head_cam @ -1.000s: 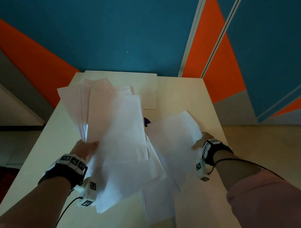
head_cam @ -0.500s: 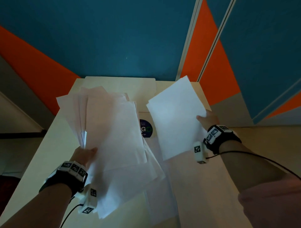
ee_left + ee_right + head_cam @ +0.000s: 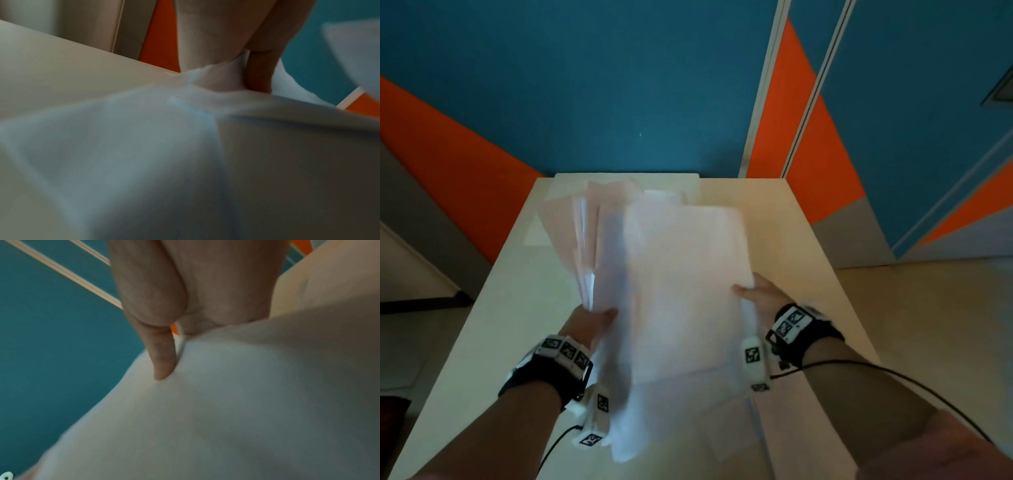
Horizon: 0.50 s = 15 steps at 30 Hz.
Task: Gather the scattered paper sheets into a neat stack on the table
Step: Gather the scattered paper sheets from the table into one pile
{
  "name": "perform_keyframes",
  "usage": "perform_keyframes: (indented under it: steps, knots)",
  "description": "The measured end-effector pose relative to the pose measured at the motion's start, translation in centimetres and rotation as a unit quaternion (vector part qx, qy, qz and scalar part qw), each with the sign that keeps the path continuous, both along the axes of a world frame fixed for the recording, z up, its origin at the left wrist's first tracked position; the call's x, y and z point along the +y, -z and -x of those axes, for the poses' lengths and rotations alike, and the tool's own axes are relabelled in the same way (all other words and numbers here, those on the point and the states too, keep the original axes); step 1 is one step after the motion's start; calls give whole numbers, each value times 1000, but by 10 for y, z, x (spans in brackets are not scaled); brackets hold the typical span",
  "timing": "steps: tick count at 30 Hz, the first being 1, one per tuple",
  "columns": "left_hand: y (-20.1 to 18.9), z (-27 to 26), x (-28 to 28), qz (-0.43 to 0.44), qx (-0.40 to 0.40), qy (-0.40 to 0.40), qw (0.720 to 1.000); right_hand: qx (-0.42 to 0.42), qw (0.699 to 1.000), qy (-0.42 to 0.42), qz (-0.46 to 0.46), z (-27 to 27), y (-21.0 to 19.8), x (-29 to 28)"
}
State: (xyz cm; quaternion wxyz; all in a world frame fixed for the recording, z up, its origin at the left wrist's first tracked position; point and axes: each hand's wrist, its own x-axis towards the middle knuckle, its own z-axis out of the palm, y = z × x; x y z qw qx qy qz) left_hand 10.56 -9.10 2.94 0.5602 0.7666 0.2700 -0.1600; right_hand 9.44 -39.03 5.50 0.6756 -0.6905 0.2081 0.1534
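An uneven bundle of white paper sheets [image 3: 599,246] is lifted above the cream table [image 3: 791,240], fanned out at its far end. My left hand [image 3: 594,317] grips the bundle at its near left edge, thumb on top; in the left wrist view the thumb [image 3: 260,71] presses the bundle [image 3: 144,146]. My right hand [image 3: 751,291] pinches one white sheet [image 3: 688,281] by its right edge and holds it over the bundle. In the right wrist view the thumb [image 3: 162,353] lies on that sheet [image 3: 226,402]. More sheets [image 3: 726,428] lie flat on the table near me.
Another sheet [image 3: 626,180] lies at the table's far edge, against the blue and orange wall [image 3: 585,85]. Bare tabletop shows to the left and right of the papers. Floor [image 3: 928,308] lies beyond the right edge. A black cable [image 3: 893,373] runs from my right wrist.
My right hand lifted one sheet off the table, raised it, then carried it left over the bundle. The left hand has kept hold of its bundle, roughly in place.
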Motion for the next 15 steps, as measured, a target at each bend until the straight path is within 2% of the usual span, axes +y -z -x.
perform_keyframes:
  steps: [3,7,8,11,15]
  knots:
    - [-9,4,-9,43,7,26,999,35,998,-60,7,13,13,22]
    - [-19,13,-14,186,32,15,982,28,998,-33,52,19,25,31]
    - [-16,14,-14,181,33,31,982,25,998,-26,52,21,25,31]
    - [-4,11,-8,97,0,42,994,17,999,-17,36,27,24,33]
    - [7,9,-8,40,11,33,999,9,997,-52,63,33,19,31]
